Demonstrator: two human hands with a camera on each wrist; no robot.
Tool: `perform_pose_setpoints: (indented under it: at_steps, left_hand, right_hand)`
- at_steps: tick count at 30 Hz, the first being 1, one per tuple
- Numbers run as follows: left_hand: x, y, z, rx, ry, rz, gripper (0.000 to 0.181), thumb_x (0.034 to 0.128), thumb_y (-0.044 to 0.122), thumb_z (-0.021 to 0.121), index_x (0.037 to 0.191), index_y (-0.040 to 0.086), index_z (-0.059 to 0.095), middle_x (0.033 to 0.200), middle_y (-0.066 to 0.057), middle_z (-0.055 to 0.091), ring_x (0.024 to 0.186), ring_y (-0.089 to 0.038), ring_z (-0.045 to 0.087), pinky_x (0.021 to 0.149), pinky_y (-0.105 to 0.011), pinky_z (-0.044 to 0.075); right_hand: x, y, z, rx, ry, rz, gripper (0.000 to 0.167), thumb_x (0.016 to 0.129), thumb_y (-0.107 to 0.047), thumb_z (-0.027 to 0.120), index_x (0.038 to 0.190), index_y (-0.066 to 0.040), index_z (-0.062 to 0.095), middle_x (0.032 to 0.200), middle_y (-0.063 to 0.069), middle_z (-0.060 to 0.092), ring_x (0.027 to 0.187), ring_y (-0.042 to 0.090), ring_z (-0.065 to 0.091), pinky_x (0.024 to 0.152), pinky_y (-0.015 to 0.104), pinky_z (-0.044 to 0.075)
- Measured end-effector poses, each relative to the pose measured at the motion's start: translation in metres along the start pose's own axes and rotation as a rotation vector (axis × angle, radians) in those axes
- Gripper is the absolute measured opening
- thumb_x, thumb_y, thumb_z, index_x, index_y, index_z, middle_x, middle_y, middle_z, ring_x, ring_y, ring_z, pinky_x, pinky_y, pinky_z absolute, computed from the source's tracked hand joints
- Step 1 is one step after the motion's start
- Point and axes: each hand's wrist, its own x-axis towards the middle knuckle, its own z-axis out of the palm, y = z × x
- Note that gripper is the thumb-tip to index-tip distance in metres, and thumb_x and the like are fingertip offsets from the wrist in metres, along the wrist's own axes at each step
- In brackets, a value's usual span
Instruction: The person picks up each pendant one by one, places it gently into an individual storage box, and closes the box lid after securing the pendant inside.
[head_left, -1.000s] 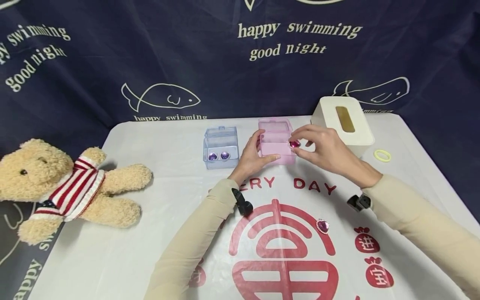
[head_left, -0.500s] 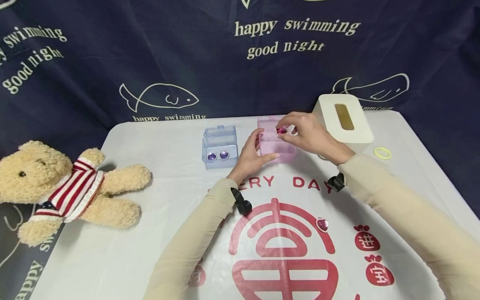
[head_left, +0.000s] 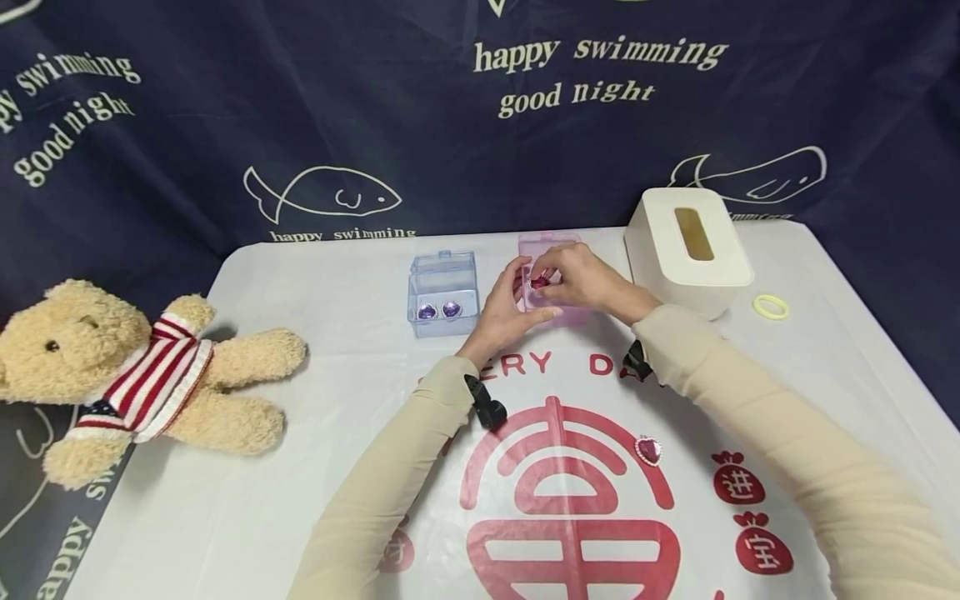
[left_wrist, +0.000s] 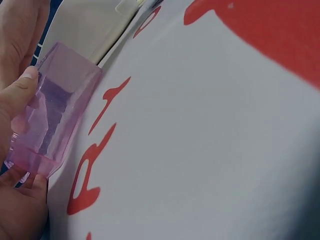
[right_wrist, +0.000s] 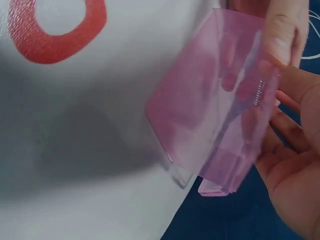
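My left hand (head_left: 501, 317) grips the left side of a clear pink plastic box (left_wrist: 70, 90), thumb along its front and fingers behind. The box's lid stands raised at the back. Inside the box opening, my right hand (head_left: 581, 279) pinches a red gem with a pale beaded rim (head_left: 538, 283), partly covered by the fingers. In the right wrist view the pink box (right_wrist: 190, 100) hides the gem. To the left stands an open blue box (head_left: 442, 327) with two purple gems (head_left: 451, 309) in it. A heart-shaped gem with a beaded rim (head_left: 648, 451) lies on the table nearer me.
A white tissue box (head_left: 690, 242) stands right of the pink box, with a yellow ring (head_left: 770, 307) beside it. A teddy bear (head_left: 157, 379) in a striped sweater lies at the left. A dark printed cloth (head_left: 480, 125) hangs behind the white table cover (head_left: 337, 517).
My right hand has moved left with the red gem, from beside the pink box to over it and then into its opening. The left hand has stayed on the box.
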Motion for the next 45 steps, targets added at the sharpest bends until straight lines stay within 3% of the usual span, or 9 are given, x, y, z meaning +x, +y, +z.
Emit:
perform_pose_setpoints:
  at_steps: [8,15,22,27,33,38,45]
  left_hand:
    - [-0.001,0.000,0.002,0.118,0.001,0.019,0.100,0.0699,0.014,0.088,0.149,0.013,0.026,0.150,-0.016,0.035,0.139,-0.027,0.041,0.111,-0.020,0.038]
    - [0.000,0.000,0.001,0.128,0.016,0.017,0.099,0.0699,0.014,0.087,0.149,0.013,0.028,0.150,-0.015,0.036,0.138,-0.026,0.042,0.110,-0.020,0.040]
    - [-0.002,-0.003,0.001,0.124,0.030,0.020,0.099,0.0697,0.012,0.087,0.149,0.012,0.028,0.149,-0.016,0.036,0.138,-0.026,0.042,0.110,-0.019,0.039]
    - [0.000,-0.004,0.001,0.127,0.037,0.026,0.099,0.0685,0.012,0.088,0.148,0.012,0.028,0.148,-0.015,0.037,0.138,-0.025,0.042,0.109,-0.017,0.039]
    - [0.001,-0.003,0.002,0.131,0.016,0.037,0.099,0.0691,0.014,0.088,0.148,0.013,0.028,0.148,-0.015,0.038,0.139,-0.025,0.041,0.112,-0.018,0.037]
    - [0.001,-0.002,0.002,0.136,0.030,0.012,0.099,0.0684,0.015,0.089,0.148,0.016,0.029,0.146,-0.014,0.039,0.138,-0.025,0.043,0.112,-0.020,0.038]
    - [0.002,-0.001,0.002,0.123,0.030,0.003,0.098,0.0687,0.007,0.087,0.148,0.014,0.029,0.145,-0.015,0.039,0.138,-0.026,0.043,0.112,-0.020,0.038]
  right_hand:
    - [0.004,0.001,0.009,-0.034,-0.103,0.058,0.012,0.075,-0.001,0.075,0.086,-0.001,0.071,0.081,0.011,0.072,0.076,0.024,0.067,0.072,0.038,0.057]
    - [0.010,-0.003,0.010,-0.061,-0.156,0.116,0.007,0.074,-0.004,0.078,0.077,-0.005,0.072,0.076,0.007,0.073,0.071,0.021,0.066,0.069,0.037,0.056]
    - [0.016,-0.005,0.015,-0.140,-0.191,0.229,0.008,0.071,-0.010,0.078,0.076,-0.011,0.072,0.075,0.001,0.070,0.073,0.021,0.062,0.066,0.037,0.055]
    - [0.016,-0.004,0.013,-0.140,-0.199,0.224,0.010,0.071,-0.012,0.079,0.078,-0.010,0.072,0.077,0.002,0.071,0.076,0.021,0.064,0.068,0.038,0.055]
    - [0.004,0.001,0.002,-0.046,-0.145,0.137,0.006,0.078,-0.009,0.071,0.082,-0.004,0.071,0.077,0.007,0.071,0.072,0.021,0.064,0.069,0.037,0.054]
    - [-0.015,-0.007,-0.015,-0.027,-0.043,0.095,0.017,0.081,-0.007,0.063,0.096,0.001,0.070,0.089,0.014,0.073,0.082,0.027,0.069,0.076,0.043,0.056]
    - [-0.071,-0.030,-0.024,-0.036,0.156,-0.002,0.025,0.084,-0.007,0.068,0.107,0.002,0.065,0.108,0.018,0.067,0.100,0.033,0.063,0.087,0.050,0.053]
